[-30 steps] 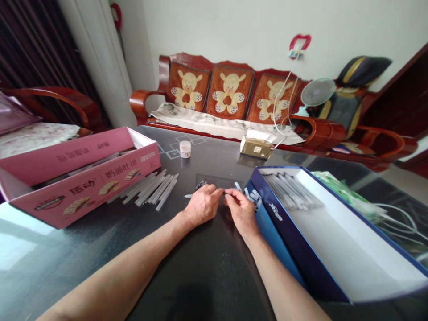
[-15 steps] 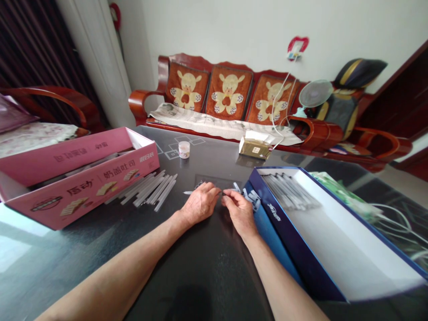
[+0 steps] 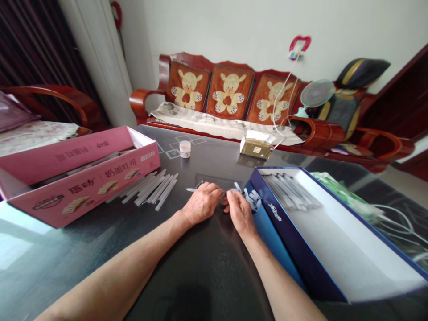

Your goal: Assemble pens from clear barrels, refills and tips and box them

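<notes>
My left hand (image 3: 203, 203) and my right hand (image 3: 240, 212) nearly meet over the dark table, fingers curled into a pinch. What lies between the fingertips is too small and hidden to make out. Past the left side of my left hand pokes a thin pale pointed stick (image 3: 190, 190); I cannot tell whether the hand holds it. A few small dark pieces (image 3: 199, 183) lie just behind that hand. Close to my right hand is a heap of short pale strips (image 3: 253, 199), beside the blue box. Several translucent tubes (image 3: 161, 191) lie to the left.
At left stands a long pink carton (image 3: 96, 183). An open blue box (image 3: 277, 218) at right holds a row of grey tubes (image 3: 290, 191). Further back are a small cup (image 3: 185, 149) and a tissue pack (image 3: 257, 148). Green packaging (image 3: 346, 196) and white cables lie beyond the blue box.
My right hand has turned slightly and its fingers have curled in more. My left hand has stayed almost in place. The view has shifted a little.
</notes>
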{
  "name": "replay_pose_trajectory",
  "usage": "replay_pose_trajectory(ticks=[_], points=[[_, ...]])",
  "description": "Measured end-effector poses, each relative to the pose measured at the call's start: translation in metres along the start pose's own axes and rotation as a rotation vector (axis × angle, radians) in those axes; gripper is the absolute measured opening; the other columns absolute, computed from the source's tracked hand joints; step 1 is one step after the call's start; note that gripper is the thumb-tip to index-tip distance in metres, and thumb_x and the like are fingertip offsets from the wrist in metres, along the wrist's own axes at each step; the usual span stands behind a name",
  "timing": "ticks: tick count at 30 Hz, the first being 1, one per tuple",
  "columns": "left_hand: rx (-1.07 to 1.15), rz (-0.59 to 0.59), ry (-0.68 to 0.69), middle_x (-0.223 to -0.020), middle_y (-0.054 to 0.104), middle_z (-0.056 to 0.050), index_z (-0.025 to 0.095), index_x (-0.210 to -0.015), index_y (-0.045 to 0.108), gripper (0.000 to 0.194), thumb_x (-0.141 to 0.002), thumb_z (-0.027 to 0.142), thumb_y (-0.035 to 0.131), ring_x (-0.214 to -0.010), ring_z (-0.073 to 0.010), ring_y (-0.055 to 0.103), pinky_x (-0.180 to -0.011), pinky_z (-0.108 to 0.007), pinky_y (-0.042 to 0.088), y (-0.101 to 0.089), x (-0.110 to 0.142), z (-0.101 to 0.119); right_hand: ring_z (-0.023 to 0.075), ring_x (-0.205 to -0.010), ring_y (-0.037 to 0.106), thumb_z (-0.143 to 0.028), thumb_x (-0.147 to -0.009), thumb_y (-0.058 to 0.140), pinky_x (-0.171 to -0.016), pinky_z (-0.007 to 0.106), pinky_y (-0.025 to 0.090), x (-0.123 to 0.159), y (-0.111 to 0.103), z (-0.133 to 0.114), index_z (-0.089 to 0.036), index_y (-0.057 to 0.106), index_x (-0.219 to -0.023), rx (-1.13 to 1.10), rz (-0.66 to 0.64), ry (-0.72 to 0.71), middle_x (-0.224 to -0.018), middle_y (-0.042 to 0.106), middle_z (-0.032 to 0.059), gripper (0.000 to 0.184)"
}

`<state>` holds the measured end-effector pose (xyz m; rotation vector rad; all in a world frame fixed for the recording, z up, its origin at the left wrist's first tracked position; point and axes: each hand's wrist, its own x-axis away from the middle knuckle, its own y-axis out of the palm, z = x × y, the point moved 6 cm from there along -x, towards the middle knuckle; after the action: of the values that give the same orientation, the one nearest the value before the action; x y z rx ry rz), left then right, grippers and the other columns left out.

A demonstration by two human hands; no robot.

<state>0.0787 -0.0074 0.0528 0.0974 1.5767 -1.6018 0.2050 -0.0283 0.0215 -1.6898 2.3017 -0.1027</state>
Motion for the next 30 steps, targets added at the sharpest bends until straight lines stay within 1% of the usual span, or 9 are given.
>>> replay_pose_trajectory(ticks=[5, 10, 15, 18, 22, 24, 26, 28, 30], points=[[-0.007, -0.02, -0.004, -0.094, 0.063, -0.008, 0.014, -0.101, 0.062, 0.026, -0.094, 0.017, 0.037, -0.085, -0.019, 0.054, -0.087, -0.035, 0.044, 0.001, 0.001, -0.001, 0.018, -0.058, 0.059, -0.048, -0.081, 0.053, -0.055, 0.033, 0.052, 0.001, 0.001, -0.002, -0.021, 0.06, -0.081, 0.022, -0.044, -0.021, -0.068, 0.064, 0.0019, 0.028], [-0.016, -0.045, -0.002, -0.094, 0.062, -0.009, 0.014, -0.102, 0.062, 0.027, -0.094, 0.019, 0.037, -0.084, -0.0189, 0.054, -0.085, -0.034, 0.044, 0.003, 0.002, 0.0, 0.0179, -0.051, 0.058, -0.056, -0.086, 0.042, -0.054, 0.034, 0.05, -0.001, -0.001, -0.003, -0.021, 0.056, -0.061, 0.09, 0.028, -0.018, -0.061, 0.062, 0.0033, 0.045], [-0.037, -0.068, -0.018, -0.094, 0.062, -0.009, 0.015, -0.102, 0.063, 0.029, -0.095, 0.022, 0.036, -0.086, -0.0198, 0.054, -0.083, -0.035, 0.043, 0.004, 0.001, -0.001, 0.02, -0.06, 0.062, -0.05, -0.081, 0.054, -0.055, 0.033, 0.05, 0.0, 0.001, -0.004, -0.022, 0.063, -0.076, 0.059, -0.026, -0.054, -0.066, 0.066, 0.0018, 0.029], [-0.046, -0.084, -0.02, -0.094, 0.063, -0.009, 0.017, -0.101, 0.064, 0.029, -0.095, 0.023, 0.036, -0.085, -0.0197, 0.054, -0.082, -0.036, 0.043, 0.004, 0.0, 0.0, 0.0188, -0.057, 0.06, -0.045, -0.079, 0.057, -0.053, 0.031, 0.048, 0.001, 0.001, -0.004, -0.022, 0.065, -0.075, 0.068, -0.049, -0.057, -0.065, 0.066, 0.001, 0.025], [-0.022, 0.06, -0.011, -0.105, 0.063, -0.011, 0.016, -0.109, 0.061, 0.028, -0.094, 0.024, 0.04, -0.095, -0.0215, 0.055, -0.087, -0.037, 0.042, -0.009, -0.001, 0.003, 0.0172, -0.055, 0.06, -0.047, -0.079, 0.058, -0.052, 0.03, 0.05, -0.003, -0.002, 0.006, -0.021, 0.067, -0.075, -0.015, 0.001, 0.001, -0.064, 0.066, 0.0016, 0.028], [0.012, 0.207, -0.115, -0.105, 0.063, -0.011, 0.015, -0.105, 0.062, 0.026, -0.092, 0.028, 0.044, -0.095, -0.0217, 0.055, -0.086, -0.036, 0.043, -0.02, -0.001, -0.001, 0.0179, -0.063, 0.063, -0.05, -0.079, 0.059, -0.052, 0.028, 0.051, -0.005, -0.006, 0.014, -0.019, 0.067, -0.078, -0.139, 0.082, 0.042, -0.072, 0.069, 0.0043, 0.032], [0.098, 0.292, -0.33, -0.085, 0.064, -0.007, 0.016, -0.085, 0.065, 0.027, -0.09, 0.036, 0.048, -0.079, -0.0185, 0.056, -0.076, -0.032, 0.045, -0.024, 0.003, -0.013, 0.0172, -0.066, 0.064, -0.052, -0.079, 0.059, -0.05, 0.026, 0.051, -0.007, -0.009, 0.021, -0.017, 0.068, -0.081, -0.236, 0.149, 0.071, -0.08, 0.071, 0.0069, 0.036], [0.295, 0.276, -0.593, -0.062, 0.057, -0.002, 0.016, -0.066, 0.062, 0.04, -0.089, 0.046, 0.048, -0.06, -0.0135, 0.052, -0.061, -0.026, 0.043, -0.016, 0.008, -0.03, 0.0151, -0.062, 0.063, -0.052, -0.079, 0.059, -0.048, 0.024, 0.049, -0.007, -0.009, 0.022, -0.016, 0.069, -0.08, -0.252, 0.159, 0.071, -0.081, 0.071, 0.0077, 0.038], [0.61, 0.234, -0.805, -0.053, 0.053, 0.0, 0.016, -0.061, 0.06, 0.047, -0.086, 0.054, 0.049, -0.05, -0.0107, 0.049, -0.052, -0.023, 0.039, 0.0, 0.014, -0.041, 0.0137, -0.058, 0.062, -0.052, -0.081, 0.058, -0.046, 0.022, 0.047, -0.005, -0.006, 0.018, -0.015, 0.069, -0.078, -0.213, 0.111, 0.045, -0.078, 0.071, 0.0072, 0.039]])
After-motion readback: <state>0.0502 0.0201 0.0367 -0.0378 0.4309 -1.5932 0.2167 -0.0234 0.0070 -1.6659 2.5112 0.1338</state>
